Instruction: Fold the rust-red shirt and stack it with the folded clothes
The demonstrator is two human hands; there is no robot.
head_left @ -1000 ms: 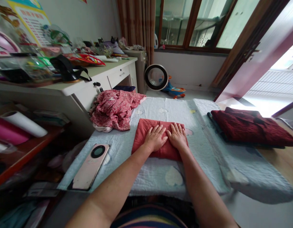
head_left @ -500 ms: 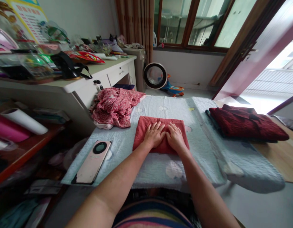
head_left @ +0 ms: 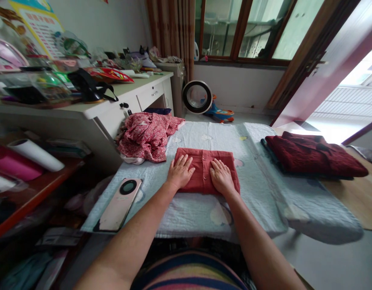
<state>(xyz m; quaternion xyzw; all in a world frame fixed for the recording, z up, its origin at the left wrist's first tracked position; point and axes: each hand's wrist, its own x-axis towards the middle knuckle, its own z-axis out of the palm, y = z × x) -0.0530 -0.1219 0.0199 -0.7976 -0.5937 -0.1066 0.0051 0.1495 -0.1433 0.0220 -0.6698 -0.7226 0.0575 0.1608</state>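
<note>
- Garment, rust-red, folded into a buttoned rectangle, lay on pale-blue patterned cloth before you.
- Your bare left hand rested flat on it, fingers slightly spread, grasping nothing.
- Your right hand did likewise.

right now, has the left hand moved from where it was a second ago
Yes, to the left: the left hand now lies closer to the phone, on the left side of the red garment.
</note>
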